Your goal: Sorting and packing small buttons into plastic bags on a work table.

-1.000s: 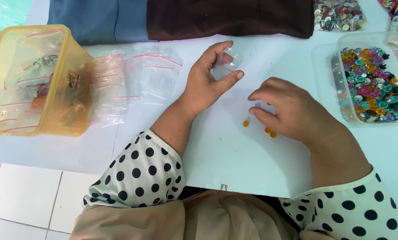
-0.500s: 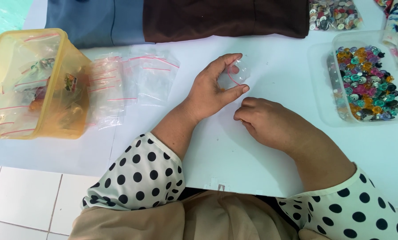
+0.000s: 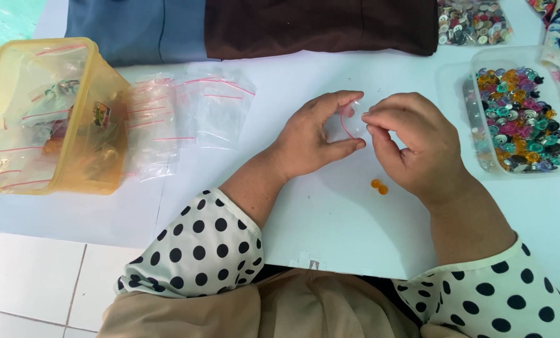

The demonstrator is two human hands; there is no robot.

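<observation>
My left hand (image 3: 311, 134) holds a small clear zip bag (image 3: 346, 121) with a pink strip, its mouth kept wide between thumb and fingers. My right hand (image 3: 414, 145) is at the bag's mouth, fingertips pinched together against it; what they pinch is hidden. Two small orange buttons (image 3: 379, 186) lie on the white table (image 3: 330, 225) just below my right hand. Both sleeves are white with black dots.
A clear tray of colourful buttons (image 3: 519, 119) stands at the right. Empty zip bags (image 3: 186, 116) lie spread left of my hands, beside a yellow plastic box (image 3: 45, 116) of filled bags. Folded blue and brown cloth (image 3: 261, 25) lies along the far edge, with a bag of mixed buttons (image 3: 474, 22).
My right hand has left the orange buttons on the table and risen to the mouth of the bag in my left hand. The left hand has stayed roughly in place.
</observation>
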